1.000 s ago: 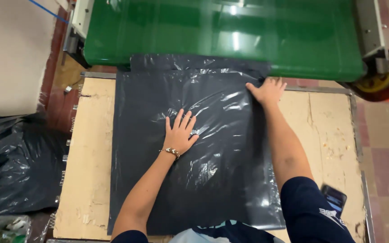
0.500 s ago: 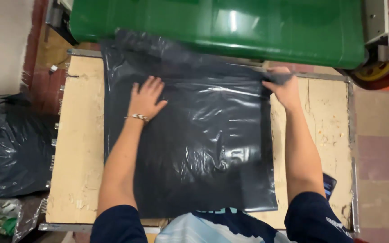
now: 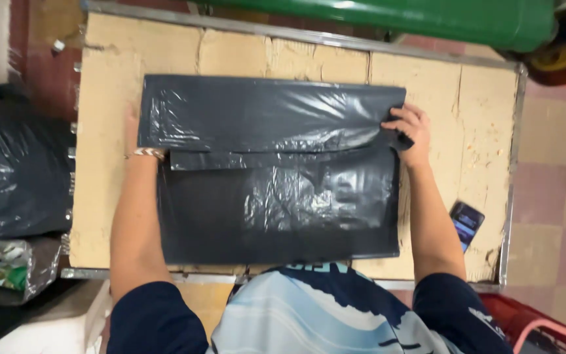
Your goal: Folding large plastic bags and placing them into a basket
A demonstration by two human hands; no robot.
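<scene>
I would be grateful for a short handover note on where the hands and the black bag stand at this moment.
Left hand: mostly hidden under the left edge of the black plastic bag, gripping it.
Right hand: pinching the bag's right edge at the fold.
Bag: flat on the worn table, its top part folded down over the lower part.
Done: one fold.
Left: any further folds.
A phone lies near the right forearm.
</scene>
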